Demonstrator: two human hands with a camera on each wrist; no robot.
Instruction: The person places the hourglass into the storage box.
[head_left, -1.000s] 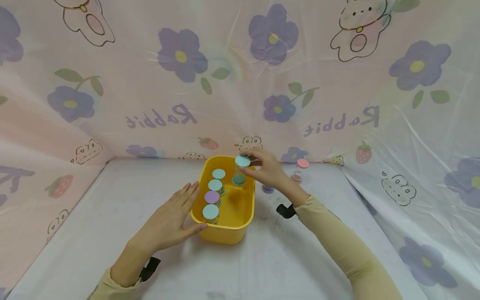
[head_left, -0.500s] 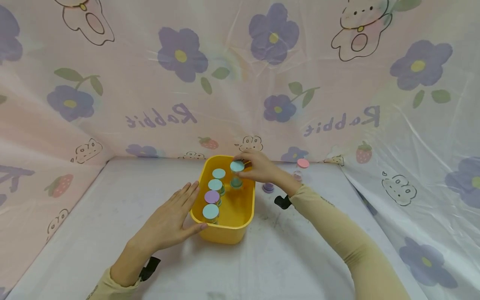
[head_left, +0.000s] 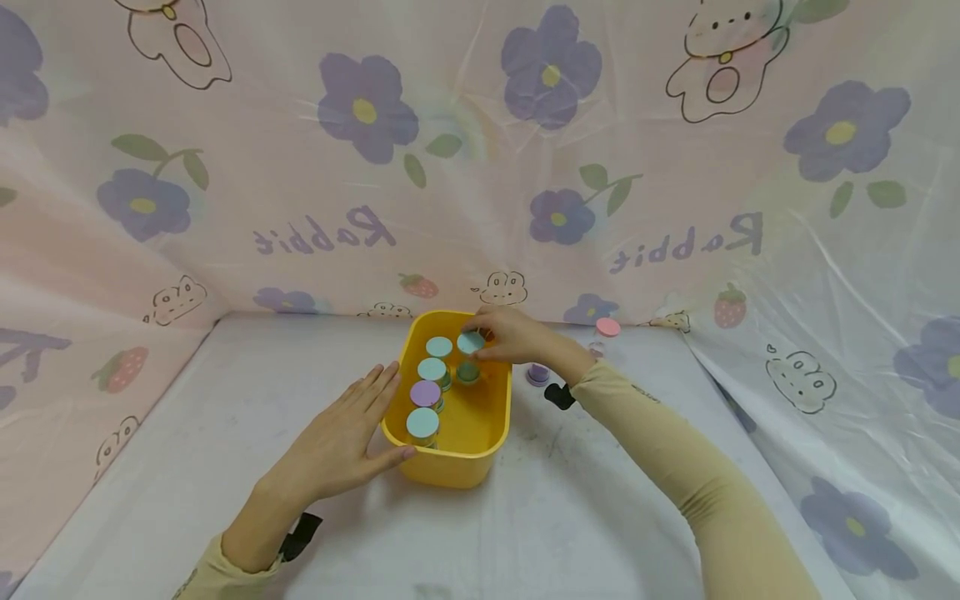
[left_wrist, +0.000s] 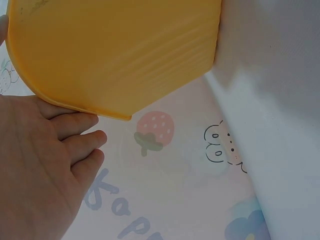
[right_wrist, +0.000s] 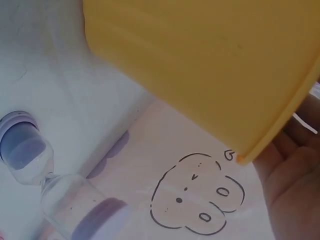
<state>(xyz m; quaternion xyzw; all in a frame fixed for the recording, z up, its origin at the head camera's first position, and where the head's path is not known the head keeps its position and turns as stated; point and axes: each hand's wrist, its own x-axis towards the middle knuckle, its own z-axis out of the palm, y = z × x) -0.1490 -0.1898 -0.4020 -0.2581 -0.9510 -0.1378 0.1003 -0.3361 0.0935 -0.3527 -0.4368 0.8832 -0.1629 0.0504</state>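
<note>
My right hand [head_left: 521, 335] reaches over the far right rim of a yellow plastic bin [head_left: 448, 473] and pinches a blue-capped hourglass [head_left: 470, 342] near its top. That hourglass stands upright inside the bin, with teal sand low in its glass. Along the bin's left wall is a row of hourglasses: light blue caps on the back one [head_left: 438, 347], the one before it [head_left: 432, 368] and the front one [head_left: 423, 424], and a purple cap [head_left: 425, 392] between. With fingers straight, my left hand [head_left: 330, 442] rests against the bin's left rim, thumb at the front corner.
Right of the bin, a purple hourglass [right_wrist: 62, 195] stands on the white tabletop [head_left: 600, 492], partly behind my right wrist in the head view. A pink-capped hourglass [head_left: 607, 327] is farther back, behind my forearm. A printed curtain [head_left: 465, 167] encloses the table's back and sides.
My right hand has moved left and lowered the blue-capped hourglass deeper into the bin, beside the back of the row. My left hand stays in place on the rim.
</note>
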